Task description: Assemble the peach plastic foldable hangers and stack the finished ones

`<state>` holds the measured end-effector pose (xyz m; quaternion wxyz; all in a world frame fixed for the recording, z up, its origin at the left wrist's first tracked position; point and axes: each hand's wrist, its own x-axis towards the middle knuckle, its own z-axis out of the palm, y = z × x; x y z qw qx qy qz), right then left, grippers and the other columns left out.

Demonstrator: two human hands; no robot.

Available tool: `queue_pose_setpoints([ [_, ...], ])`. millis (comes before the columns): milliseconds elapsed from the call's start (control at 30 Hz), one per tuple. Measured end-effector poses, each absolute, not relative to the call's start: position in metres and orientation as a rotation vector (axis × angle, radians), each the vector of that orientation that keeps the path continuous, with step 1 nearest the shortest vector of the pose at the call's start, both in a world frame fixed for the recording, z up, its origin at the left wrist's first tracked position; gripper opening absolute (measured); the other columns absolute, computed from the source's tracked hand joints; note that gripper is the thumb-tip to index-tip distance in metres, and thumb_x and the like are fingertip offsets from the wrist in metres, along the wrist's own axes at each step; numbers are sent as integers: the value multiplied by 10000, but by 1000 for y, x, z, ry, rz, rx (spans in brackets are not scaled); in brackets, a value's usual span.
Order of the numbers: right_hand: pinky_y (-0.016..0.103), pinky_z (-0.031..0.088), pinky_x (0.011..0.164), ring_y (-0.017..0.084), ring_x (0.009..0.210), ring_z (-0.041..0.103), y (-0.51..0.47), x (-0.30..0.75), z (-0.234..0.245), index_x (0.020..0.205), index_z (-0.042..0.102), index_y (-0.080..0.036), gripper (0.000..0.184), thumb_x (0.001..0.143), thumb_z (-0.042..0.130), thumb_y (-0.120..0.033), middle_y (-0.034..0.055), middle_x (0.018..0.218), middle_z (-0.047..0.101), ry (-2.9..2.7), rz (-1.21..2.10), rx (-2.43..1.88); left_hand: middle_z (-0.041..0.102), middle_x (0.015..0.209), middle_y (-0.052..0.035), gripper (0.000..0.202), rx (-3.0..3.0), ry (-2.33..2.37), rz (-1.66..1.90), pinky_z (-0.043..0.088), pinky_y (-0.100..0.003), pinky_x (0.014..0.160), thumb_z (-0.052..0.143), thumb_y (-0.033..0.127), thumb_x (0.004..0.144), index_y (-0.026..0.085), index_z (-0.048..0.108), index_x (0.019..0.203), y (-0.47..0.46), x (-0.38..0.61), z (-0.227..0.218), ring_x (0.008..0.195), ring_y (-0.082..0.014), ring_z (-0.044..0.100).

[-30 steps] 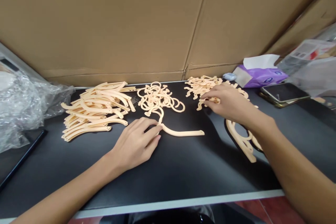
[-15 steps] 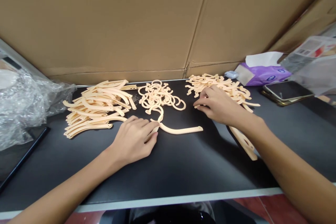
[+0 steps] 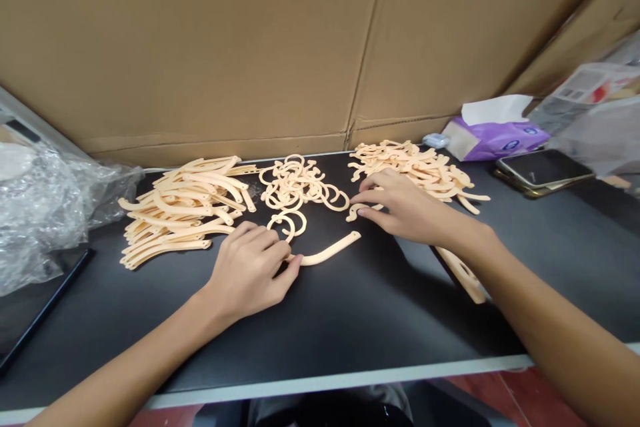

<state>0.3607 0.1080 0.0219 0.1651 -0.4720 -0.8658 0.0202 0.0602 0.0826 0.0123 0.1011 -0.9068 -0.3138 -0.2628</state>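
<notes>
My left hand (image 3: 250,270) rests on the black table (image 3: 350,320) with its fingers closed on the near end of a curved peach plastic arm (image 3: 330,252). A peach hook ring (image 3: 287,221) lies just above that end. My right hand (image 3: 405,207) pinches a small peach clip piece (image 3: 356,211) a little beyond the arm's far end. Behind the hands lie three peach heaps: long curved arms (image 3: 183,207) at the left, hook rings (image 3: 297,188) in the middle, small clip pieces (image 3: 417,170) at the right.
A cardboard wall (image 3: 300,47) closes the back. Crumpled clear plastic (image 3: 45,207) lies at the left. A purple tissue pack (image 3: 493,133), a phone (image 3: 543,170) and a clear bag (image 3: 595,113) sit at the right. Assembled peach pieces (image 3: 463,273) lie under my right forearm.
My right hand has drawn back from the clip heap toward the middle with a small piece. My left hand has pulled the curved arm nearer, and its far end has swung upward.
</notes>
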Motion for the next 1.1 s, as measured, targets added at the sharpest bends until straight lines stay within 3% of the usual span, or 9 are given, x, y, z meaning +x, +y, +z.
queue_pose_setpoints([
  [133, 467, 429, 975, 314, 1094, 572, 109, 365, 25, 1134, 760, -141, 305, 947, 568, -287, 163, 1094, 670, -2477, 16, -1536, 658, 717, -27, 135, -2703, -890, -860, 432, -336, 673, 643, 212, 887, 169, 676, 763, 81, 63, 11, 666, -175, 585],
  [233, 454, 425, 966, 307, 1091, 564, 109, 363, 24, 1113, 769, -168, 289, 962, 554, -287, 150, 1080, 670, -2489, 45, -1562, 694, 840, -54, 58, -2746, -861, -898, 446, -337, 689, 644, 184, 890, 163, 692, 913, 79, 65, 13, 747, -190, 613],
  [500, 390, 399, 922, 274, 1064, 558, 108, 350, 23, 1015, 701, -137, 175, 957, 574, -242, 127, 1098, 664, -2491, 9, -1503, 695, 1109, -101, 298, -2886, -890, -592, 513, -401, 842, 601, 304, 953, 144, 618, 1204, 79, 101, 18, 976, -254, 660],
  [633, 368, 386, 876, 249, 971, 586, 105, 348, 26, 928, 658, -155, 131, 965, 555, -227, 102, 1020, 695, -2500, -4, -1491, 714, 1008, -53, 161, -2915, -894, -506, 498, -383, 794, 533, 286, 994, 176, 644, 1036, 82, 121, 13, 898, -232, 658],
  [767, 338, 378, 817, 229, 905, 594, 101, 345, 34, 890, 620, -157, 162, 978, 501, -221, 103, 975, 696, -2473, -21, -1479, 698, 859, -30, 184, -2964, -948, -542, 466, -347, 725, 491, 209, 1001, 182, 614, 867, 78, 122, 8, 782, -200, 627],
  [967, 303, 328, 669, 202, 755, 602, 96, 342, 36, 904, 578, -183, 115, 950, 475, -207, 60, 848, 692, -2366, -24, -1482, 715, 931, -30, 145, -2985, -982, -653, 459, -335, 699, 526, 178, 981, 179, 628, 1085, 72, 113, 9, 810, -200, 622],
  [1100, 307, 332, 680, 200, 755, 600, 98, 344, 29, 871, 561, -187, 113, 940, 471, -189, 53, 828, 680, -2394, -66, -1377, 705, 894, -39, 169, -2874, -894, -635, 464, -357, 694, 535, 164, 972, 173, 667, 1077, 71, 113, 7, 804, -215, 614],
])
